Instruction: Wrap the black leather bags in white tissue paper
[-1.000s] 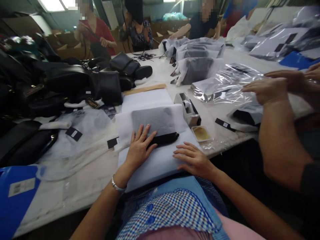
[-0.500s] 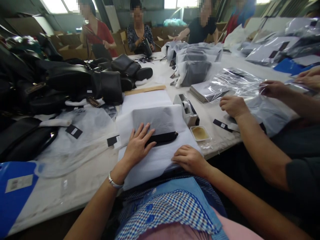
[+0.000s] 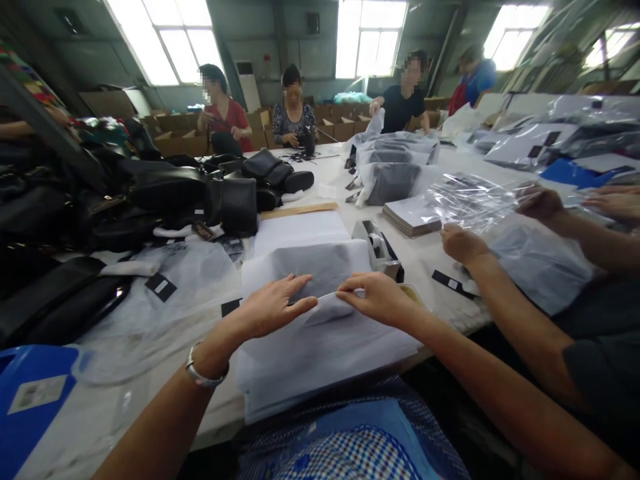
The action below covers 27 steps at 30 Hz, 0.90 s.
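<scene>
A black bag lies in front of me, dimly visible through white tissue paper. My left hand rests on the wrapped bag, fingers stretched out and thumb apart. Closed in a pinch, my right hand holds the near edge of the paper, drawn up over the bag's lower side. A black tag pokes out beside my left wrist. More white sheets lie under the bag.
Black bags are heaped at the left. A tape dispenser and a small dish stand right of the paper. A co-worker's hands handle clear plastic at the right. Wrapped bags stand in a row farther back.
My right hand has moved up and forward, bringing the paper's near edge over the bag's exposed black strip. My left hand stays on the bag. The view has tilted upward.
</scene>
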{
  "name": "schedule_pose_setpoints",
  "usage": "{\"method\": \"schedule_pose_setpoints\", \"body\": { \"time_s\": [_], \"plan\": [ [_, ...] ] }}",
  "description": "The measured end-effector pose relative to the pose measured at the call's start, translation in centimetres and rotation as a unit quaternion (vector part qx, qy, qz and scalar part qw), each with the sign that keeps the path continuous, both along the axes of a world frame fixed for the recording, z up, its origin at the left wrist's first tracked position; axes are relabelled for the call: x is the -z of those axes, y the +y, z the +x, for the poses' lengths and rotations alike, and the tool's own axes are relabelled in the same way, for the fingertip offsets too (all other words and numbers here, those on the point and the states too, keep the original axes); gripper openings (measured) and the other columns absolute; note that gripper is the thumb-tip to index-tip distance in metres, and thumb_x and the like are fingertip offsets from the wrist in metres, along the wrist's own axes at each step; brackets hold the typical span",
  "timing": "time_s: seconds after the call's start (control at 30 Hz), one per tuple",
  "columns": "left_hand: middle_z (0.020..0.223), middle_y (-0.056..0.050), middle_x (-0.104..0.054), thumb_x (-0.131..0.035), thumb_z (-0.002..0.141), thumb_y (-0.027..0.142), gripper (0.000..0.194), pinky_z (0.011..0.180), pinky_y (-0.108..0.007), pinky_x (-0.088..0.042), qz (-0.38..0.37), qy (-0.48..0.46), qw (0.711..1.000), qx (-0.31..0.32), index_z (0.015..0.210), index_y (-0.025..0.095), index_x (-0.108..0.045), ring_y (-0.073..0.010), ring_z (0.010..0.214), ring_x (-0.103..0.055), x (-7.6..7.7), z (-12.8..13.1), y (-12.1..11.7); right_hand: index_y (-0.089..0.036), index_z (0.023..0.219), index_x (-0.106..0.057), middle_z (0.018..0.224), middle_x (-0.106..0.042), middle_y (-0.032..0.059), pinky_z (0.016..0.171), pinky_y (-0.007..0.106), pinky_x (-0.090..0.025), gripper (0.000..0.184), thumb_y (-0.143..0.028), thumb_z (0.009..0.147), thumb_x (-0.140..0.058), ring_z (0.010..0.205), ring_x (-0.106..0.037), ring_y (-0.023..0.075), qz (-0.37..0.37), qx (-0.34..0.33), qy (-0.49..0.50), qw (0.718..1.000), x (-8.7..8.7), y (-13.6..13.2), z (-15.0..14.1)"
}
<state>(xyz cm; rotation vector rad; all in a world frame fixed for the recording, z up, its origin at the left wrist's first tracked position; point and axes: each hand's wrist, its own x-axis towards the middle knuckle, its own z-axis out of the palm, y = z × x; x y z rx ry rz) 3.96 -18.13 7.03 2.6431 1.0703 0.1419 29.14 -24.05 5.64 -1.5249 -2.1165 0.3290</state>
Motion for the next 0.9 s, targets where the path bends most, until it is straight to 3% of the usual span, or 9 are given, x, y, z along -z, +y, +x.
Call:
{"method": "schedule_pose_setpoints", "body": {
  "time_s": [0.13,0.2,0.3,0.4,0.47,0.6,0.67,0.8,0.9],
  "plan": [
    [0.131,-0.009,-0.064,-0.055,0.085,0.063,0.062,0.097,-0.039,-0.049,0.041,0.012,0.999,0.004,0.132,0.022,-0.055,-0.0304,0.124,-0.057,-0.1,1.2,-0.6,-0.028,0.085,-0.077,0.081,-0.076,-0.0024,0.067,0.026,-0.05,0.013,-0.035,0.087,-0.066,0.075,-0.069,0.0167,-0.016,0.015,-0.022,1.0,0.4,2.6,0.4],
    [0.126,-0.011,-0.066,-0.064,0.085,0.046,0.042,0.093,-0.041,-0.052,0.077,0.015,0.997,-0.027,0.119,0.021,-0.06,-0.0315,0.119,-0.061,0.8,1.9,-1.1,-0.029,0.084,-0.077,0.082,-0.076,-0.0024,0.067,0.026,-0.049,0.012,-0.034,0.086,-0.066,0.076,-0.069,0.0174,-0.027,0.024,-0.029,0.999,0.5,3.1,0.5],
    [0.129,-0.011,-0.064,-0.06,0.087,0.017,0.02,0.095,-0.043,-0.053,0.124,0.006,0.99,-0.066,0.106,0.02,-0.063,-0.0309,0.121,-0.059,2.6,2.6,-1.4,-0.029,0.09,-0.076,0.088,-0.076,-0.0012,0.071,0.028,-0.05,0.016,-0.037,0.09,-0.062,0.08,-0.07,0.0183,-0.009,0.047,-0.033,0.998,0.6,2.5,0.1],
    [0.131,-0.011,-0.064,-0.056,0.087,0.009,0.024,0.096,-0.044,-0.054,0.146,-0.011,0.987,-0.068,0.108,0.019,-0.062,-0.0302,0.122,-0.059,3.9,2.5,-1.2,-0.024,0.116,-0.067,0.106,-0.073,0.0064,0.089,0.038,-0.05,0.039,-0.05,0.087,-0.064,0.095,-0.068,0.0245,0.07,0.036,-0.052,0.995,0.9,1.3,-0.7],
    [0.129,-0.01,-0.065,-0.056,0.086,0.007,0.025,0.095,-0.044,-0.055,0.161,-0.014,0.985,-0.057,0.108,0.018,-0.062,-0.0304,0.121,-0.06,4.3,2.4,-1.1,-0.02,0.125,-0.06,0.118,-0.069,0.0112,0.103,0.047,-0.043,0.055,-0.052,0.081,-0.07,0.107,-0.063,0.0285,0.118,0.004,-0.073,0.99,1.4,1.0,-1.2],
    [0.133,-0.013,-0.062,-0.053,0.084,0.002,0.024,0.092,-0.042,-0.057,0.198,-0.015,0.979,-0.034,0.1,0.016,-0.063,-0.0306,0.118,-0.062,4.4,2.2,-0.8,-0.022,0.1,-0.065,0.125,-0.065,0.008,0.111,0.051,-0.034,0.016,-0.02,0.084,-0.067,0.119,-0.056,0.0268,0.154,-0.034,-0.108,0.982,2.7,1.9,-1.4],
    [0.137,-0.013,-0.058,-0.049,0.085,0.002,0.023,0.089,-0.039,-0.058,0.206,-0.018,0.978,-0.037,0.097,0.017,-0.062,-0.0291,0.114,-0.065,4.4,1.9,-0.8,-0.022,0.09,-0.064,0.123,-0.067,0.0056,0.109,0.048,-0.036,0.014,-0.009,0.083,-0.062,0.116,-0.058,0.0252,0.161,-0.04,-0.113,0.98,3.3,2.7,-1.1],
    [0.136,-0.009,-0.06,-0.045,0.086,0.004,0.026,0.082,-0.035,-0.059,0.173,-0.021,0.983,-0.049,0.1,0.02,-0.062,-0.0252,0.099,-0.071,4.1,1.0,-0.4,-0.022,0.087,-0.063,0.115,-0.07,0.0033,0.099,0.042,-0.045,0.016,-0.007,0.082,-0.062,0.103,-0.062,0.0226,0.164,-0.042,-0.086,0.982,4.0,3.6,-0.4],
    [0.123,-0.005,-0.069,-0.044,0.089,0.009,0.029,0.071,-0.034,-0.057,0.137,-0.009,0.988,-0.073,0.107,0.023,-0.061,-0.0255,0.087,-0.073,3.9,0.4,0.1,-0.022,0.085,-0.063,0.11,-0.071,0.0032,0.093,0.039,-0.047,0.009,-0.013,0.085,-0.064,0.099,-0.062,0.0218,0.168,-0.043,-0.064,0.983,4.2,4.0,-0.2]
  ]
}}
